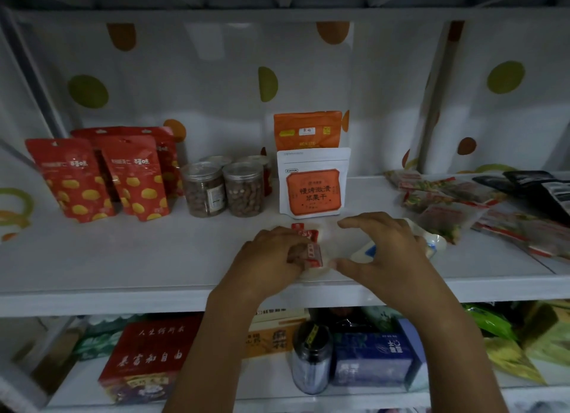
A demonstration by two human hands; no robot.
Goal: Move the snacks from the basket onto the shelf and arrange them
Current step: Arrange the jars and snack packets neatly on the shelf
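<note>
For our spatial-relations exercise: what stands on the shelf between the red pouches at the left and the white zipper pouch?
Clear lidded jars of nuts, clustered together; the head view shows them.

White zipper pouch (313, 184) is looking matt, paper-like. Left of it, jars (243, 189) are showing clear hard plastic, and red pouches (74, 178) are shining as glossy film. Right of it, clear wrappers (447, 197) are looking crinkly and shiny. In front of it, small packet (308, 235) is gleaming as clear film. Shelf (123, 258) under it is looking smooth white.
</note>
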